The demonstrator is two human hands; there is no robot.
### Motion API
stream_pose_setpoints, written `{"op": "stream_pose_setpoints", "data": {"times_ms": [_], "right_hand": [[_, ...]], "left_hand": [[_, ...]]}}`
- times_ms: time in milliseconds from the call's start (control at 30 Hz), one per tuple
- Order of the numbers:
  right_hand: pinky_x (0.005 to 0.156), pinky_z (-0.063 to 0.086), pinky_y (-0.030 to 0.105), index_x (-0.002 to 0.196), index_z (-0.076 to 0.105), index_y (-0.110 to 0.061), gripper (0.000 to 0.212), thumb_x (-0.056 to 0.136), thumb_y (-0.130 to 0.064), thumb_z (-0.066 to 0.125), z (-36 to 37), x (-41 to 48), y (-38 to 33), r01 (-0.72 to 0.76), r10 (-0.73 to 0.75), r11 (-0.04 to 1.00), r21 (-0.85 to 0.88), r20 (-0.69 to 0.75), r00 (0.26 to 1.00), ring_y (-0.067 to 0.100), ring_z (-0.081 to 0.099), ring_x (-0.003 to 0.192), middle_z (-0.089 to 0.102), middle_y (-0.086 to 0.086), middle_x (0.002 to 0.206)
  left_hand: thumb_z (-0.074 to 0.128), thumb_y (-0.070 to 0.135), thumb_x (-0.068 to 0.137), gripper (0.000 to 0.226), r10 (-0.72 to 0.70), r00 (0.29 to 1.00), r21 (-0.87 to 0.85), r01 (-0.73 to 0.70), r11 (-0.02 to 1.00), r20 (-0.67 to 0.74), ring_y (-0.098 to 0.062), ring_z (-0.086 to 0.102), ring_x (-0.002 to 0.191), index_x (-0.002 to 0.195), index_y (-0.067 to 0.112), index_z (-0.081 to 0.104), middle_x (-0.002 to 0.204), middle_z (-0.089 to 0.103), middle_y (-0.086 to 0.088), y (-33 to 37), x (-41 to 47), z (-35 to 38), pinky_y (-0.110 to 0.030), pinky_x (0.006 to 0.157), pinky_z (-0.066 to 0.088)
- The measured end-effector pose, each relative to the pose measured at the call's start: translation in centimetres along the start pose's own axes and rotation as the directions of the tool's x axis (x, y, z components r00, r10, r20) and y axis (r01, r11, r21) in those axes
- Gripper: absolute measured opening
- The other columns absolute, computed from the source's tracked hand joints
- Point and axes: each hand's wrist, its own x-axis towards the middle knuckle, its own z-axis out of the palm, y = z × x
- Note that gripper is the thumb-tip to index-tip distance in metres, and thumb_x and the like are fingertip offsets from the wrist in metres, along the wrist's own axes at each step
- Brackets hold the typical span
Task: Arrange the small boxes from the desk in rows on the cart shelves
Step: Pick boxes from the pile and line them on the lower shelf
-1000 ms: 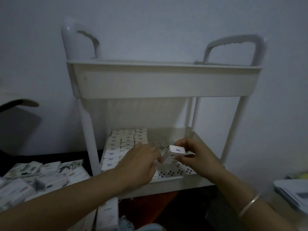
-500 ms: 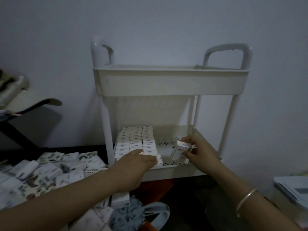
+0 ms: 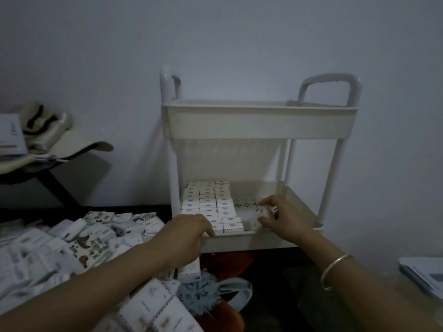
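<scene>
A white two-tier cart (image 3: pixel 259 125) stands against the wall. Three rows of small white boxes (image 3: pixel 211 204) fill the left part of its lower shelf (image 3: pixel 249 240). My right hand (image 3: pixel 280 218) pinches a small white box (image 3: pixel 260 218) just right of those rows, low over the perforated shelf floor. My left hand (image 3: pixel 184 233) rests with relaxed fingers on the shelf's front rim near the front boxes and holds nothing. A heap of loose small boxes (image 3: pixel 72 248) covers the dark desk at the left.
A fluffy blue-grey ball (image 3: pixel 199 295) and a white strap lie on an orange thing below the cart. Papers (image 3: pixel 424 274) sit at the right edge. A low stand with cloth and a pale box (image 3: pixel 43 140) is at the far left.
My view has pulled back and shifted left. My right hand has lowered the box toward the shelf floor beside the rows. My left hand has drawn back to the shelf's front rim.
</scene>
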Motion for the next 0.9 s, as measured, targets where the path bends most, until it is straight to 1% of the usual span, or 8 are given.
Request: {"op": "stream_pose_setpoints", "data": {"times_ms": [167,300,367,433,533,633,767,900], "right_hand": [[0.075,0.046,0.027,0.108,0.066,-0.021,0.051,0.073,-0.056,0.075,1.1,0.2,-0.2,-0.103,0.104,0.995,0.011,-0.065,0.993,0.010,0.057,0.088,0.063,-0.005,0.096],[0.057,0.043,0.031,0.064,0.060,-0.020,0.060,0.073,-0.079,0.053,1.4,0.6,-1.2,-0.105,0.097,0.976,-0.189,-0.054,0.994,0.017,0.057,0.060,0.054,-0.005,0.058],[0.057,0.043,0.032,0.054,0.048,-0.018,0.067,0.081,-0.078,0.041,1.8,0.8,-1.8,-0.119,0.123,0.957,-0.266,0.000,0.992,0.021,0.052,0.052,0.048,0.001,0.053],[0.060,0.039,0.031,0.053,0.045,-0.016,0.066,0.095,-0.065,0.031,2.3,0.9,-2.2,-0.112,0.130,0.958,-0.265,0.051,0.990,0.022,0.052,0.056,0.047,0.003,0.054],[0.076,0.044,0.032,0.074,0.060,-0.007,0.055,0.105,-0.038,0.025,2.8,0.9,-1.8,-0.096,0.110,0.960,-0.263,0.040,0.993,0.028,0.062,0.088,0.064,0.008,0.081],[0.087,0.045,0.034,0.107,0.066,-0.009,0.047,0.104,-0.031,0.025,2.8,0.8,-0.7,-0.155,0.152,0.973,-0.172,-0.034,0.988,0.028,0.060,0.102,0.067,0.011,0.112],[0.079,0.044,0.034,0.107,0.059,-0.013,0.039,0.104,-0.036,0.028,2.7,0.4,-0.1,-0.127,0.117,0.975,-0.182,-0.063,0.991,0.029,0.060,0.099,0.065,0.008,0.105],[0.081,0.042,0.032,0.128,0.051,-0.016,0.040,0.103,-0.041,0.032,2.5,-0.4,0.2,-0.133,0.122,0.980,-0.146,-0.081,0.989,0.026,0.060,0.108,0.065,0.007,0.118]], "left_hand": [[0.042,0.003,0.091,0.042,0.014,0.999,-0.076,-0.017,0.997,-0.033,-0.009,0.054,0.116,0.116,0.025,0.068,0.126,0.060,0.008,0.8,-1.5,-0.2,-0.030,0.100,0.043],[0.043,0.008,0.091,0.040,0.048,0.997,-0.082,-0.054,0.995,-0.063,-0.007,0.052,0.116,0.115,0.028,0.068,0.125,0.060,0.011,1.8,-2.0,-0.3,-0.027,0.098,0.043],[0.042,0.011,0.090,0.040,0.053,0.997,-0.091,-0.057,0.994,-0.053,-0.007,0.052,0.116,0.114,0.029,0.068,0.124,0.060,0.011,2.1,-2.2,-0.3,-0.027,0.098,0.043],[0.041,0.011,0.089,0.040,0.053,0.997,-0.099,-0.058,0.993,-0.053,-0.006,0.051,0.116,0.114,0.029,0.068,0.125,0.059,0.013,2.5,-2.4,-0.3,-0.027,0.098,0.043],[0.044,0.011,0.093,0.038,0.050,0.997,-0.099,-0.056,0.994,-0.057,0.000,0.048,0.116,0.115,0.033,0.067,0.126,0.056,0.017,2.7,-2.9,-0.2,-0.021,0.099,0.040],[0.045,0.010,0.094,0.038,0.045,0.998,-0.102,-0.050,0.994,-0.047,0.001,0.048,0.116,0.114,0.033,0.067,0.126,0.057,0.017,2.6,-3.2,-0.1,-0.016,0.097,0.038],[0.044,0.008,0.093,0.040,0.010,0.999,-0.114,-0.016,0.993,-0.050,0.002,0.050,0.112,0.112,0.034,0.067,0.121,0.060,0.017,2.5,-3.5,-0.7,-0.019,0.097,0.041],[0.045,0.014,0.095,0.035,-0.005,0.999,-0.105,0.000,0.994,-0.042,0.002,0.052,0.108,0.112,0.036,0.066,0.115,0.063,0.018,2.4,-4.0,-1.8,-0.025,0.095,0.044]]}}
